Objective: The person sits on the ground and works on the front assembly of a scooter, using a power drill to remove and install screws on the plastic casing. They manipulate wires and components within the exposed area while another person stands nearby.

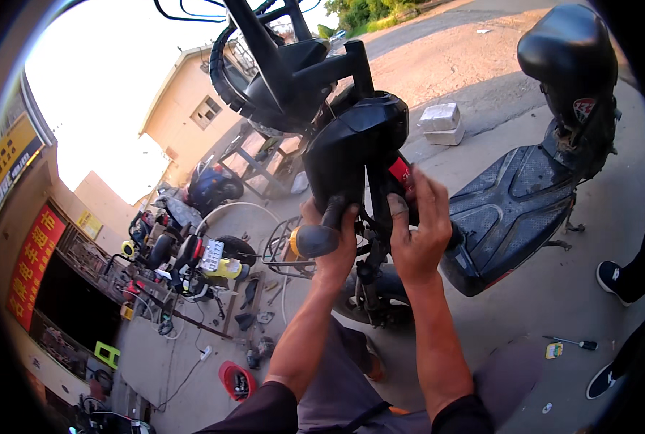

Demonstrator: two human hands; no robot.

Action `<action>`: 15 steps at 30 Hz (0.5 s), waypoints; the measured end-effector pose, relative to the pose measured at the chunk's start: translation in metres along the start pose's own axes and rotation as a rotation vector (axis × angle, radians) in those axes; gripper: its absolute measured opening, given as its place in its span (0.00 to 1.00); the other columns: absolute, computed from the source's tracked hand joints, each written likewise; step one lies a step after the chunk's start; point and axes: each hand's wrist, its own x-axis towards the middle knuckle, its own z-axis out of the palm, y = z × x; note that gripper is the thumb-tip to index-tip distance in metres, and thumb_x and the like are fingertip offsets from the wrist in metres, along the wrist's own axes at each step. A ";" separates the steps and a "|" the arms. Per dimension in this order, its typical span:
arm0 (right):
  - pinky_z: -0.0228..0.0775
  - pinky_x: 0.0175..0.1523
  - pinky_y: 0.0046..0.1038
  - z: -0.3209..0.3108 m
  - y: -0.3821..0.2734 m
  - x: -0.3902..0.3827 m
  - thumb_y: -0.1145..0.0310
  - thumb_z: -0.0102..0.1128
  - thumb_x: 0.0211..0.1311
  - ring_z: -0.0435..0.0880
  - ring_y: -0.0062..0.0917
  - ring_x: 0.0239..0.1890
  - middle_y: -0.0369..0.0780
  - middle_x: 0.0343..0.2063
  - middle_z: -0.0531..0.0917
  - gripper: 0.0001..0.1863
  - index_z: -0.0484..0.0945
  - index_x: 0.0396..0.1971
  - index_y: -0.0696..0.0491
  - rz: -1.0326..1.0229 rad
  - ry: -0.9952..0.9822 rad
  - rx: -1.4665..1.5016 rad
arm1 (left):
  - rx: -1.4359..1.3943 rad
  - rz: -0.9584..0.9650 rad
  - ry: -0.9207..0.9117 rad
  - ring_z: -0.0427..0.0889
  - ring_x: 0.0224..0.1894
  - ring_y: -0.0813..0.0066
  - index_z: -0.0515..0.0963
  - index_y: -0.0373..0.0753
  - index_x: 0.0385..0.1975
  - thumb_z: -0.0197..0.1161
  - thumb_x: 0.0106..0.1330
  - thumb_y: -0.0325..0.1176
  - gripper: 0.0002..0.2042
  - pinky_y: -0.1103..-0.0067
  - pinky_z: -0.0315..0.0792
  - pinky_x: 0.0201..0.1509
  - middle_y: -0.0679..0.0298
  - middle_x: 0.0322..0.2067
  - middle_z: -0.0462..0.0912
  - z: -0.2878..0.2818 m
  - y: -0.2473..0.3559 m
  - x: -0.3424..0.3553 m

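Note:
In front of me is a black electric scooter, its upper black front panel (348, 134) upright over the front fork and its footboard (507, 199) to the right. My left hand (333, 242) is closed at the lower edge of the panel, beside a turn signal with an orange and smoked lens (315, 240), thumb against its stalk. My right hand (420, 228) has its fingers curled on the panel's right side at a red part (398, 168), thumb pressed on the black trim. What lies under its fingertips is partly hidden.
Another person's shoes (612, 282) are at right, near a screwdriver (579, 343). A red bowl of parts (237, 380) sits lower left. Parked two-wheelers (218, 267), a metal table (254, 163), stacked white blocks (442, 123) and a shopfront with a red banner (33, 264) stand around.

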 end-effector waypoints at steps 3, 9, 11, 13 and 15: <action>0.81 0.70 0.50 0.001 -0.003 0.040 0.64 0.81 0.70 0.79 0.56 0.70 0.54 0.74 0.71 0.45 0.70 0.84 0.52 -0.127 0.054 -0.018 | -0.048 -0.055 -0.003 0.81 0.55 0.40 0.73 0.30 0.65 0.79 0.73 0.32 0.27 0.51 0.74 0.58 0.44 0.55 0.77 0.002 0.003 0.001; 0.78 0.75 0.50 0.024 0.005 0.091 0.59 0.88 0.61 0.71 0.55 0.80 0.52 0.84 0.60 0.57 0.64 0.89 0.42 -0.279 -0.239 -0.014 | -0.049 -0.068 0.035 0.81 0.50 0.41 0.71 0.28 0.63 0.80 0.73 0.32 0.27 0.51 0.73 0.55 0.44 0.50 0.77 -0.002 0.016 0.008; 0.80 0.74 0.46 0.025 0.006 0.097 0.64 0.91 0.57 0.73 0.49 0.81 0.49 0.84 0.61 0.58 0.66 0.87 0.40 -0.208 -0.317 0.095 | -0.039 -0.055 0.055 0.80 0.50 0.39 0.70 0.28 0.63 0.80 0.72 0.30 0.28 0.50 0.73 0.55 0.43 0.50 0.77 -0.002 0.017 0.009; 0.80 0.73 0.42 0.019 0.006 0.101 0.68 0.90 0.56 0.73 0.47 0.81 0.48 0.84 0.61 0.57 0.68 0.86 0.42 -0.083 -0.385 0.145 | -0.062 -0.055 0.068 0.80 0.50 0.36 0.70 0.27 0.62 0.82 0.70 0.28 0.29 0.48 0.73 0.55 0.41 0.49 0.77 -0.002 0.018 0.007; 0.81 0.72 0.39 0.016 0.005 0.101 0.75 0.87 0.55 0.71 0.43 0.83 0.46 0.85 0.61 0.55 0.70 0.84 0.43 -0.011 -0.420 0.205 | -0.082 -0.084 0.042 0.79 0.50 0.35 0.69 0.26 0.65 0.81 0.71 0.29 0.30 0.47 0.73 0.56 0.41 0.51 0.77 -0.002 0.016 0.005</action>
